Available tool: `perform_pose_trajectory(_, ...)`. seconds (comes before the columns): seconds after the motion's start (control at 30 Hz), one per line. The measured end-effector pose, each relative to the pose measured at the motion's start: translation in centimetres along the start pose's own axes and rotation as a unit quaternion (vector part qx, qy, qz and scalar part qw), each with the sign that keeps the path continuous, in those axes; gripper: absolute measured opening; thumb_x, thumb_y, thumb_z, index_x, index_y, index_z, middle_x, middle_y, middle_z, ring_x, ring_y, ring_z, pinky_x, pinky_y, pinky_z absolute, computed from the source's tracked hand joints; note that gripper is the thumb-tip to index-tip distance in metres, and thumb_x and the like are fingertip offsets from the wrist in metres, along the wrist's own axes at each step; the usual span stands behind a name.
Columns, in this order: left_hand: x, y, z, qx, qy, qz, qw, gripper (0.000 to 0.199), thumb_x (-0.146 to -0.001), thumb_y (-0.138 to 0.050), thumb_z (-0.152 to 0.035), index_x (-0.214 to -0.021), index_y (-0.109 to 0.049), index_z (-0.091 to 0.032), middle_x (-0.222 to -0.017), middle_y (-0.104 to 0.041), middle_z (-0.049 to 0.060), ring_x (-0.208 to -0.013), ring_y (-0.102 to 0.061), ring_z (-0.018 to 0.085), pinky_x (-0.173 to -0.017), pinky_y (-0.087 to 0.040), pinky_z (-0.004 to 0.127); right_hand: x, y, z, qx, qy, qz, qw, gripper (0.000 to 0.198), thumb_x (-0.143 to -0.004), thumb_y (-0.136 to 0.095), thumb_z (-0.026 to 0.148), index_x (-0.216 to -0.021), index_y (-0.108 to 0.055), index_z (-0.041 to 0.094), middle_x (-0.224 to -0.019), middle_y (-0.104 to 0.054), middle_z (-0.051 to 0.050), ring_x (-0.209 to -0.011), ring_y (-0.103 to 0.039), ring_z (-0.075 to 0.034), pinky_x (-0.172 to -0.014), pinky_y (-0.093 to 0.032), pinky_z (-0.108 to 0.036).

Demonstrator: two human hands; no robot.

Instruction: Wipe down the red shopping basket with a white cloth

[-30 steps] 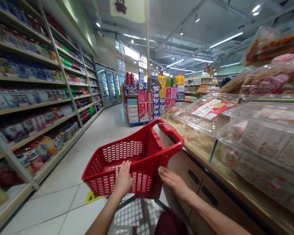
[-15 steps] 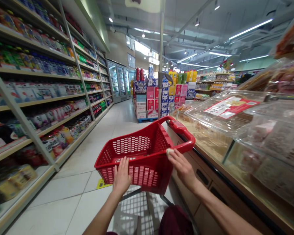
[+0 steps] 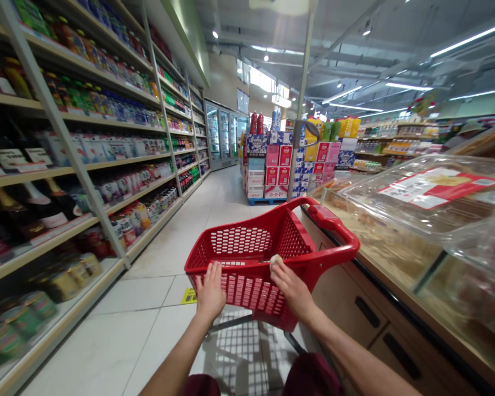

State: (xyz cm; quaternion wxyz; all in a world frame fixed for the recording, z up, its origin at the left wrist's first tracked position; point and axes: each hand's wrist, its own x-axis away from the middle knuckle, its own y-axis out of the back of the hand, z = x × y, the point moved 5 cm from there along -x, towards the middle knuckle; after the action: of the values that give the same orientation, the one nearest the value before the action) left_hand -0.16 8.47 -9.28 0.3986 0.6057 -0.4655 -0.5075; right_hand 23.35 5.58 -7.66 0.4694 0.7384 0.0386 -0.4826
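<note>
A red plastic shopping cart with meshed sides stands crosswise in front of me, its handle toward the right. My left hand rests on the near side of its basket, with the extended fingers at the top rim. Farther right along the same rim is my right hand, fingers bent and close together. A small whitish wad, perhaps tissue or cloth, shows at those fingertips. The inside of the basket is only partly visible.
Drink shelves line the left side. On the right, a wooden counter carries clear plastic food covers. Stacked drink cartons and a pole stand ahead. A yellow floor sticker lies beside the cart.
My view has turned a little left. Along the basket rim, my right hand has slid away from the handle toward my left hand, which stays on the basket.
</note>
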Motion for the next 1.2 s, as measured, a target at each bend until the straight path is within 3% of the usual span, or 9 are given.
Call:
perform_pose_trajectory(0.13,0.3,0.3,1.0,0.026,-0.05,0.03,0.998,0.069,-0.063,-0.033,-0.002,-0.131,-0.029,-0.014,-0.14,-0.027,0.006,-0.13,-0.019,0.018,-0.105,-0.013,0.047,2.2,-3.5,2.8,-0.03,0.035,0.067,0.997,0.031,-0.086,-0.037,0.014,-0.112,-0.054,0.017,-0.112,-0.059,-0.009,-0.118,-0.041,-0.018,-0.087,-0.048,-0.032)
perform_pose_trajectory(0.27,0.2,0.6,5.0,0.042,0.079,0.027,0.996,0.062,-0.068,-0.031,-0.004,-0.13,-0.03,-0.011,-0.14,-0.027,0.01,-0.129,-0.021,0.019,-0.103,-0.019,0.048,-1.1,-4.5,4.6,-0.059,0.018,0.041,0.997,0.035,-0.085,-0.038,0.011,-0.118,-0.049,0.015,-0.127,-0.047,-0.01,-0.125,-0.029,-0.019,-0.097,-0.04,-0.036)
perform_pose_trajectory(0.33,0.3,0.5,6.3,0.051,0.101,0.035,0.993,0.061,-0.069,-0.029,-0.004,-0.13,-0.03,-0.011,-0.14,-0.027,0.009,-0.129,-0.022,0.019,-0.103,-0.022,0.047,-2.6,-5.5,5.2,-0.06,0.021,0.037,0.997,0.037,-0.084,-0.037,0.008,-0.119,-0.048,0.014,-0.129,-0.044,-0.011,-0.127,-0.025,-0.019,-0.099,-0.037,-0.038)
perform_pose_trajectory(0.5,0.7,0.8,7.1,0.074,0.054,0.064,0.994,0.062,-0.068,-0.031,-0.002,-0.129,-0.033,-0.015,-0.138,-0.031,0.007,-0.128,-0.024,0.017,-0.103,-0.021,0.045,-1.9,-9.5,8.5,-0.076,0.113,0.091,0.987,0.03,-0.084,-0.039,0.01,-0.109,-0.055,0.014,-0.118,-0.055,-0.009,-0.121,-0.037,-0.016,-0.09,-0.045,-0.029)
perform_pose_trajectory(0.7,0.9,1.6,7.5,0.106,0.051,0.08,0.99,0.064,-0.067,-0.027,0.002,-0.128,-0.033,-0.017,-0.136,-0.035,0.005,-0.127,-0.027,0.012,-0.105,-0.016,0.043,-6.9,-12.2,11.9,-0.078,0.095,0.059,0.991,0.034,-0.083,-0.039,0.009,-0.115,-0.05,0.012,-0.126,-0.047,-0.012,-0.125,-0.03,-0.02,-0.097,-0.039,-0.038)
perform_pose_trajectory(0.83,1.0,1.8,7.6,0.102,0.053,0.084,0.99,0.064,-0.067,-0.026,0.002,-0.127,-0.034,-0.018,-0.135,-0.037,0.005,-0.126,-0.029,0.013,-0.104,-0.017,0.045,-5.6,-14.4,12.9,-0.058,0.094,0.108,0.988,0.028,-0.082,-0.042,0.01,-0.105,-0.057,0.011,-0.117,-0.055,-0.013,-0.115,-0.044,-0.02,-0.086,-0.048,-0.032)
perform_pose_trajectory(0.93,1.1,1.9,7.3,0.074,0.042,0.081,0.993,0.063,-0.068,-0.026,0.002,-0.127,-0.036,-0.02,-0.135,-0.037,0.005,-0.125,-0.03,0.013,-0.104,-0.018,0.046,-4.6,-13.3,12.5,-0.057,0.102,0.1,0.988,0.028,-0.083,-0.041,0.01,-0.105,-0.057,0.012,-0.113,-0.058,-0.011,-0.114,-0.046,-0.019,-0.085,-0.049,-0.031)
perform_pose_trajectory(1.07,1.2,2.1,6.3,0.034,0.046,0.067,0.996,0.058,-0.071,-0.026,-0.002,-0.126,-0.037,-0.017,-0.135,-0.037,0.008,-0.125,-0.032,0.017,-0.103,-0.015,0.052,-6.0,-9.7,10.1,-0.041,0.073,0.04,0.996,0.036,-0.084,-0.036,0.008,-0.117,-0.049,0.012,-0.126,-0.047,-0.011,-0.124,-0.031,-0.02,-0.097,-0.04,-0.037)
perform_pose_trajectory(1.2,1.1,1.9,3.7,0.024,-0.002,0.058,0.998,0.057,-0.073,-0.026,-0.004,-0.128,-0.034,-0.013,-0.138,-0.031,0.01,-0.128,-0.026,0.02,-0.103,-0.013,0.052,-3.8,-8.4,8.9,-0.027,0.082,0.039,0.995,0.034,-0.084,-0.033,0.007,-0.112,-0.053,0.009,-0.116,-0.055,-0.013,-0.119,-0.04,-0.019,-0.088,-0.048,-0.032)
